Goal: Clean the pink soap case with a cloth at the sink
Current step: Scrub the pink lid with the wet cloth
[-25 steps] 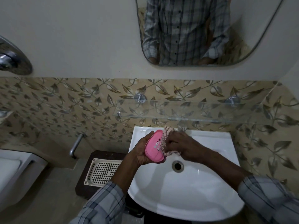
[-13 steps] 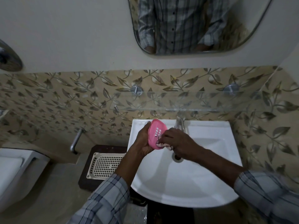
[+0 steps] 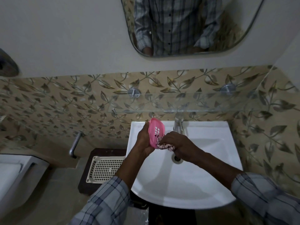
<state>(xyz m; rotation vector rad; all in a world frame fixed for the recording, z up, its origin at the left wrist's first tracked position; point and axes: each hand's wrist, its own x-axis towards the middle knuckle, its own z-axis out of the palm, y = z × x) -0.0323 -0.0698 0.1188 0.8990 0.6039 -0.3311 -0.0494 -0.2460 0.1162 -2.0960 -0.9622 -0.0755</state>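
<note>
Above the sink point(image 3: 178, 189), our left hand point(image 3: 143, 140) clamps the pink soap case point(image 3: 156, 132) on edge, slotted face exposed, so the cloth point(image 3: 165, 146) bunched in our curled right hand point(image 3: 178, 143) can scrub its lower end.

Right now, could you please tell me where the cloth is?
In the head view, the cloth is bunched in the right hand, pressed against the lower end of the pink soap case that the left hand holds over the sink, near the tap.

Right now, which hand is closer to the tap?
Right. The right hand, with the cloth, is just in front of the tap; the left hand is farther left, holding the soap case.
</note>
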